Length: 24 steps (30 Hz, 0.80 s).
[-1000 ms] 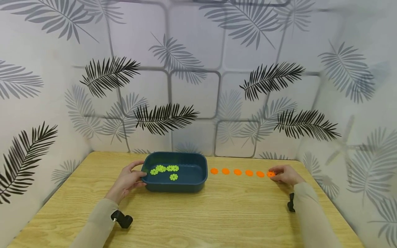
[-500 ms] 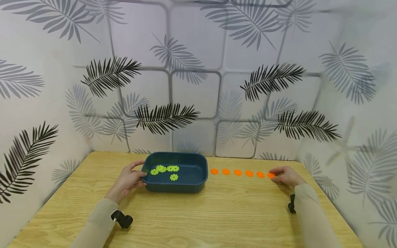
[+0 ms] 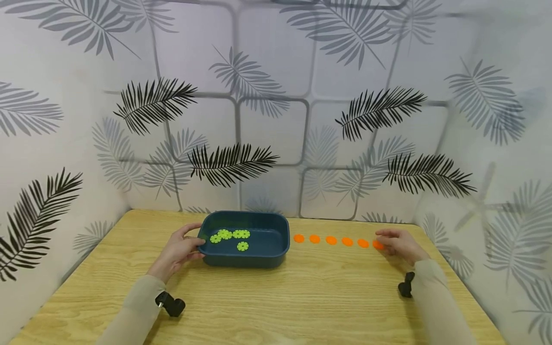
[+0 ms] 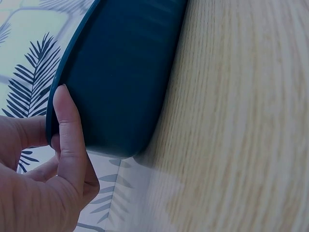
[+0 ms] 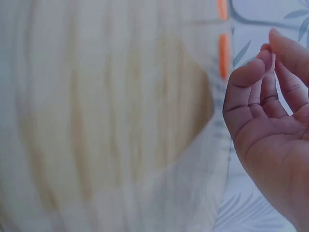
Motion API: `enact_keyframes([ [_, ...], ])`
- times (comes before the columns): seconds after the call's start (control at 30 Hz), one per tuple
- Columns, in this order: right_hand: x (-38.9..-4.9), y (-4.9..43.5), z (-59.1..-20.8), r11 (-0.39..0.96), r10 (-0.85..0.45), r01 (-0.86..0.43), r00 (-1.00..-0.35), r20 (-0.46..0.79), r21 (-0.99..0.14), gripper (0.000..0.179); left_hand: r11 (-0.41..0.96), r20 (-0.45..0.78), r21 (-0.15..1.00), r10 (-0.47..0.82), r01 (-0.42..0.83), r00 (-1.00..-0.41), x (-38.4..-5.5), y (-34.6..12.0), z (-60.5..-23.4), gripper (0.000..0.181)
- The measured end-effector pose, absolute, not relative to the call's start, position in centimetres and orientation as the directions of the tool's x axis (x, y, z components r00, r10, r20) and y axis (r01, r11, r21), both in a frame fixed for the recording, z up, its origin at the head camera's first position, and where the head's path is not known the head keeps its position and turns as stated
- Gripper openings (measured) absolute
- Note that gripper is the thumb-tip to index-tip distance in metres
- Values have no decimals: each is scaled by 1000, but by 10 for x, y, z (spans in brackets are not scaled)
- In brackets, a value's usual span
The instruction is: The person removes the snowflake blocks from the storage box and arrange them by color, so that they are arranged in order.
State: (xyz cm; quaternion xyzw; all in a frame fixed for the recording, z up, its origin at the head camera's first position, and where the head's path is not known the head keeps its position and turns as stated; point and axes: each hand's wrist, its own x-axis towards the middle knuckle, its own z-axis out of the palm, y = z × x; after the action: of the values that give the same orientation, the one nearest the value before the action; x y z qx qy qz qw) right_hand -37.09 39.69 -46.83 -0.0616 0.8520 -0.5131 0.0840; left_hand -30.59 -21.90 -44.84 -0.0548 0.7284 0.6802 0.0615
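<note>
A dark blue plastic tub (image 3: pixel 246 261) stands on the table with several lime-green notched discs (image 3: pixel 243 246) inside. At its left end my left hand (image 3: pixel 178 251) grips the rim, the thumb (image 4: pixel 70 130) lying along the outer wall in the left wrist view. To the right of the tub runs a row of several flat orange discs (image 3: pixel 331 240). My right hand (image 3: pixel 401 243) hovers by the rightmost orange disc (image 3: pixel 377 245), partly covering it in the head view. In the right wrist view its fingers (image 5: pixel 246 77) are loosely bent, with nothing between them, beside an orange disc (image 5: pixel 224 55).
The wood-grain table (image 3: pixel 276 302) reaches back to a wall (image 3: pixel 267 120) with a leaf pattern. Side walls close in on the left and right. Black camera mounts (image 3: pixel 170 304) sit at both wrists.
My right hand has let go of the rightmost orange disc, which now lies flat at the row's end, and has drawn slightly back to the right. My left hand stays on the tub.
</note>
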Motion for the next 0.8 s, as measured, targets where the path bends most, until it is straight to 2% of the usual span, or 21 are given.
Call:
enact_keyframes([
  [0.17, -372, 378, -459, 432, -224, -9, -970, -98, -902, 58, 61, -166, 984, 2, -166, -986, -307, -219, -449, 60],
  [0.53, -376, 319, -458, 337, -354, -12, -928, -114, -941, 53, 52, -167, 985, 0, -166, -986, -306, -219, -453, 59],
  [0.8, -375, 270, -453, 278, -473, -44, -876, -96, -960, 48, 58, -161, 985, -2, -161, -987, -308, -219, -451, 59],
])
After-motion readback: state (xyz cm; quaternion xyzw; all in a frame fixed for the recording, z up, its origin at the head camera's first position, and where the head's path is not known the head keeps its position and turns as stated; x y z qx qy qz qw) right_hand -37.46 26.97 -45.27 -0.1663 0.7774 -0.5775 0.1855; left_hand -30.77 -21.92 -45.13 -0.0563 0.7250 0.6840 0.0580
